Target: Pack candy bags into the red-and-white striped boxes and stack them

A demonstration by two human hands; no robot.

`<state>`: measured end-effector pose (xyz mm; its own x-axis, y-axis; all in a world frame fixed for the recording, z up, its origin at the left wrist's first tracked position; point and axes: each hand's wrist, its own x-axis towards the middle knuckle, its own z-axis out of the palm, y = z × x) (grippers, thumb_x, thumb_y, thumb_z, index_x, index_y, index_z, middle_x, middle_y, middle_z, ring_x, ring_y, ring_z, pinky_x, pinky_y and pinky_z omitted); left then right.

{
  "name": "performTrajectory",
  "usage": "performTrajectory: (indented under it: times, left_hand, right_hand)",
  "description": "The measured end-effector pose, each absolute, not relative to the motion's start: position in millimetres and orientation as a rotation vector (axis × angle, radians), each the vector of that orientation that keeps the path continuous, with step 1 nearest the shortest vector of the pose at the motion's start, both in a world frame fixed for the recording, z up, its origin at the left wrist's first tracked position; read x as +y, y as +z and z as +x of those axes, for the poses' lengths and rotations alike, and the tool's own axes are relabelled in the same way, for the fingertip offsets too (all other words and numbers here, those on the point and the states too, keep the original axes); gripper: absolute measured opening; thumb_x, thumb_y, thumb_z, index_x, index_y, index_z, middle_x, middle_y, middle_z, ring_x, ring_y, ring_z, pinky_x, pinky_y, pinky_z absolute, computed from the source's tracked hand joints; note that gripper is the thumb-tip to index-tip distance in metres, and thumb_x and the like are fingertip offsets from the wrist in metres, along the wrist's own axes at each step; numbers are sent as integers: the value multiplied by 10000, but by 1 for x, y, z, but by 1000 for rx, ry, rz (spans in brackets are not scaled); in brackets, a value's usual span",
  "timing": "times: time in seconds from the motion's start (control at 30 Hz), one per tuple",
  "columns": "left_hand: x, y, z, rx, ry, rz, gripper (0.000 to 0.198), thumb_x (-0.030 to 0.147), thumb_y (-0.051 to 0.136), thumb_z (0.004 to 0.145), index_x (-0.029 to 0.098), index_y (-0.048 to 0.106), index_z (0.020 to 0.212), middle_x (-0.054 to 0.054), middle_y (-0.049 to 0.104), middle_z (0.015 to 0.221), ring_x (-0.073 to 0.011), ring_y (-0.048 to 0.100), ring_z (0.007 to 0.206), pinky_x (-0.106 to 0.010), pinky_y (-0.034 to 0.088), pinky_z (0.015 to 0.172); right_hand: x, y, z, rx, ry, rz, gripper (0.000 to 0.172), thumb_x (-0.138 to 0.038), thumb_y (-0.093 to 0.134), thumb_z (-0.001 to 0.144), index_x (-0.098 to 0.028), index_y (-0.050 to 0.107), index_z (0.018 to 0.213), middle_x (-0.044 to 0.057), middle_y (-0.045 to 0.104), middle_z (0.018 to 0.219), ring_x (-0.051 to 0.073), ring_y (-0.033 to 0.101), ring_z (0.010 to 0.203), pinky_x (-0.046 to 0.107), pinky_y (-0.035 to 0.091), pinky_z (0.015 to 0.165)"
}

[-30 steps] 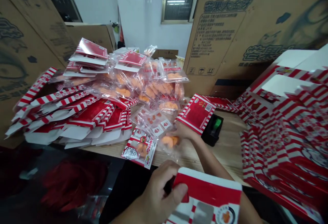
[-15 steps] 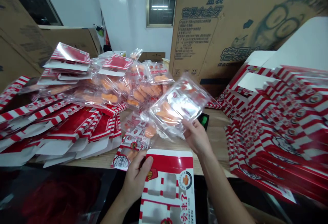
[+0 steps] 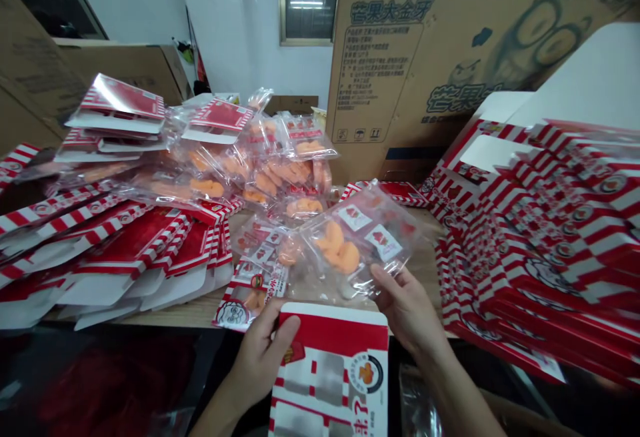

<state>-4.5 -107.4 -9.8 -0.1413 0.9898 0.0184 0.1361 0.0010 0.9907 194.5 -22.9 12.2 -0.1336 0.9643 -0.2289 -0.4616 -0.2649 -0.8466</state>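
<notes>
My left hand (image 3: pixel 263 357) grips the left edge of a flat red-and-white striped carton (image 3: pixel 333 374) held low in front of me, thumb on its printed face. My right hand (image 3: pixel 410 310) pinches the near edge of a clear plastic packet (image 3: pixel 357 240) with orange pieces and small red-labelled sachets inside. The packet hangs just above the carton's top edge, tilted toward me.
A heap of similar clear packets (image 3: pixel 260 170) lies at the back of the wooden table (image 3: pixel 200 310). Flat striped cartons are stacked at the left (image 3: pixel 125 244) and the right (image 3: pixel 540 250). Large brown cardboard boxes (image 3: pixel 450 44) stand behind.
My right hand has lowered the clear packet and turned it flatter, bringing it nearer the carton. The carton has risen slightly in my left hand.
</notes>
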Motion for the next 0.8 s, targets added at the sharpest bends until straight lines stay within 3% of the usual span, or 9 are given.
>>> performTrajectory:
  times: [0.13, 0.3, 0.37, 0.47, 0.6, 0.7, 0.8]
  left_hand:
    - [-103, -8, 6, 1455, 1385, 1092, 239, 437, 493, 848, 200, 523, 855, 2, 610, 779, -150, 585, 753, -245, 466, 715]
    - [-101, -13, 4, 1369, 1408, 900, 332, 480, 563, 784, 235, 443, 973, 24, 604, 779, -139, 579, 685, -235, 465, 630]
    - [-101, -11, 0, 1396, 1296, 1038, 274, 468, 547, 796, 209, 503, 873, 20, 574, 720, -135, 549, 663, -224, 441, 614]
    - [-98, -2, -6, 1368, 1130, 1355, 317, 440, 486, 837, 185, 486, 648, 16, 490, 639, -124, 475, 622, -221, 390, 594]
    - [-93, 13, -4, 1166, 912, 1675, 395, 397, 430, 871, 185, 398, 539, 17, 412, 596, -123, 419, 603, -240, 345, 597]
    - [-93, 12, 3, 1163, 892, 1685, 343, 388, 478, 848, 185, 434, 574, 19, 422, 615, -124, 424, 612, -234, 342, 592]
    - [-97, 0, 6, 1301, 1085, 1503, 204, 369, 511, 832, 194, 509, 726, 14, 488, 683, -131, 471, 654, -217, 375, 606]
  right_hand:
    - [-31, 11, 196, -914, 1785, -981, 422, -341, 793, 594, -215, 613, 954, 41, 716, 863, 226, 674, 790, 356, 534, 725]
    - [-36, 4, 226, -1230, 1758, -1054, 344, -417, 736, 657, -202, 639, 908, 61, 708, 901, 231, 653, 842, 372, 511, 788]
    - [-36, 6, 235, -1329, 1792, -1073, 328, -428, 725, 663, -197, 646, 881, 69, 705, 899, 241, 650, 847, 384, 511, 790]
    - [-27, 14, 237, -1342, 1796, -1016, 439, -425, 745, 638, -219, 627, 1007, 74, 677, 1021, 250, 628, 936, 393, 499, 837]
    - [7, 26, 232, -1003, 1322, -1014, 628, -487, 740, 609, -315, 535, 1178, 18, 669, 958, 180, 633, 749, 327, 531, 689]
    - [29, 36, 234, -1035, 1010, -1065, 472, -439, 729, 637, -292, 627, 1074, 3, 671, 860, 141, 589, 653, 277, 503, 629]
    - [27, 40, 237, -1390, 1016, -1072, 224, -401, 712, 670, -236, 727, 820, 32, 687, 839, 160, 591, 711, 274, 481, 665]
